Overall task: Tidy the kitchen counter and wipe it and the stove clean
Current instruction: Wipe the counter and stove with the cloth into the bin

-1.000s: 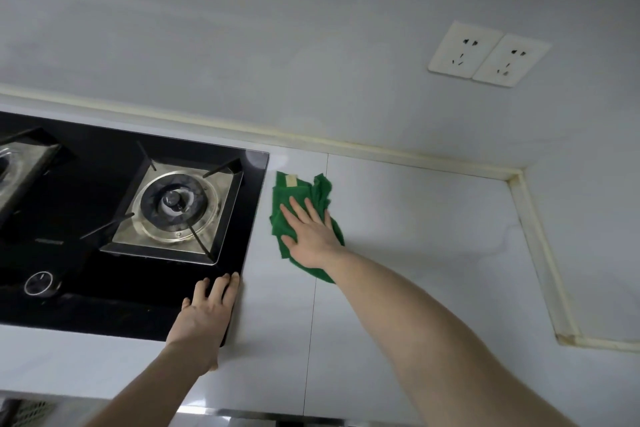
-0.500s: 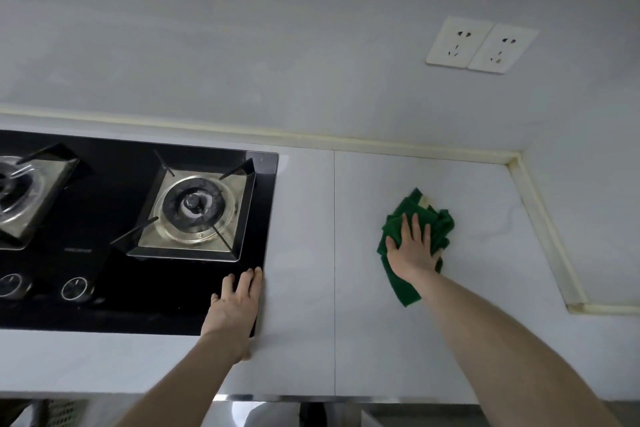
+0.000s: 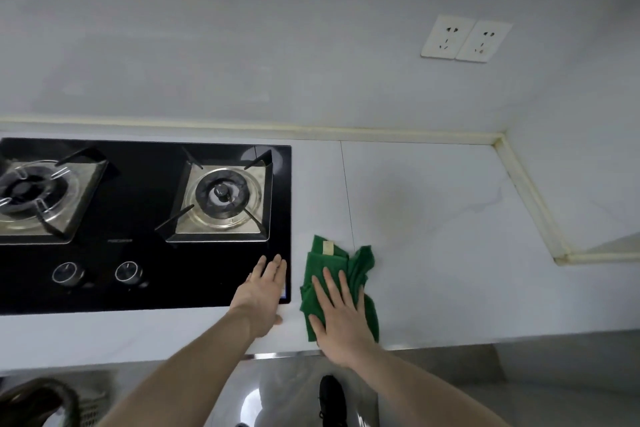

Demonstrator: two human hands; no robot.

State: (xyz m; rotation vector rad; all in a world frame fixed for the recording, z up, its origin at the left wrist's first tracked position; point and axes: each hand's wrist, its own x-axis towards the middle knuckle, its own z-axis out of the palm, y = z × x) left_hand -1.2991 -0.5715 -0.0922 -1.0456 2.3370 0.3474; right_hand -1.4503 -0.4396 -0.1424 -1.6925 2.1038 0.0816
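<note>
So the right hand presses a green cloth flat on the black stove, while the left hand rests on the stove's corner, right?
Not quite. In the head view the right hand presses the green cloth flat on the white counter, beside the stove, not on it. The left hand does rest on the stove's corner.

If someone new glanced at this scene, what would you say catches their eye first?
The bright green cloth stands out most, pressed flat under the right hand on the pale counter near its front edge. Just left of it, the black glass stove with two burners draws the eye, the left hand resting on its front right corner. On the wall above right sit two white sockets.
</note>
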